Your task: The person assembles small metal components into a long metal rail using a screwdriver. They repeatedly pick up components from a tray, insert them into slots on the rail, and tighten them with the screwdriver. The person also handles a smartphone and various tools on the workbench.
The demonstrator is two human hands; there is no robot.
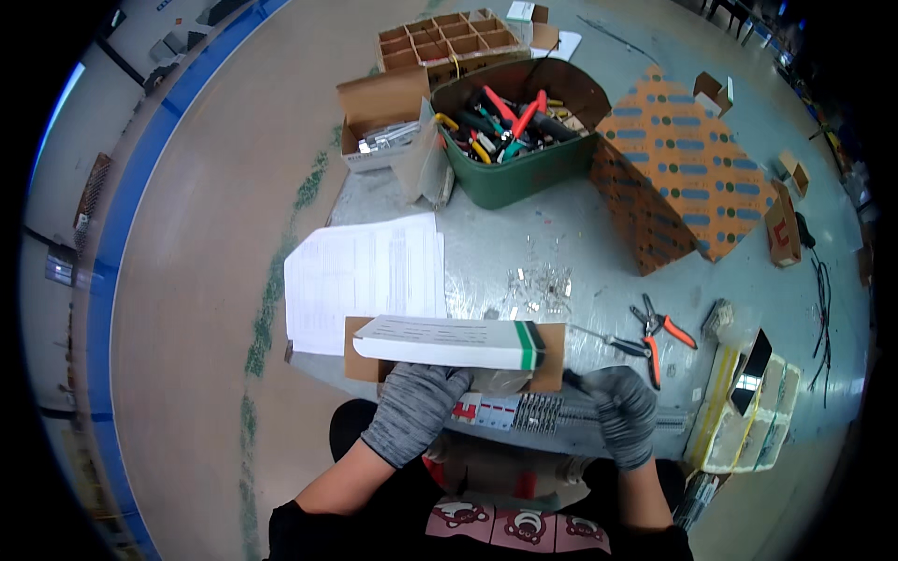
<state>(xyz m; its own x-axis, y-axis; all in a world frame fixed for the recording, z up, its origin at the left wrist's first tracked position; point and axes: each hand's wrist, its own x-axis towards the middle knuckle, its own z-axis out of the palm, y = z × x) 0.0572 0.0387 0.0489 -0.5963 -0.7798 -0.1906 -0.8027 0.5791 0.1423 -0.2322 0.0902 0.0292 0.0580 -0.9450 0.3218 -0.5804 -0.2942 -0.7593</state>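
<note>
A small white cardboard box [449, 342] with a green stripe lies at the table's near edge, its brown side flaps [552, 360] spread. My left hand [416, 411], in a grey knit glove, is at the box's near side, with its fingertips hidden in the opening. Clear plastic [502, 381] shows inside. My right hand [619, 411], gloved alike, is curled right of the box; a dark piece pokes out by its fingers, its kind unclear. Below the box runs a metal rail [672, 421] bearing breakers [486, 411] and grey terminal blocks [538, 413].
Wire strippers [652, 338] and a thin screwdriver [613, 340] lie right of the box. Printed sheets [369, 276] lie left. Behind stand a green tool bin [524, 179], a carton of metal parts [383, 103] and a patterned cardboard piece [687, 164]. Small bits [541, 285] are scattered mid-table.
</note>
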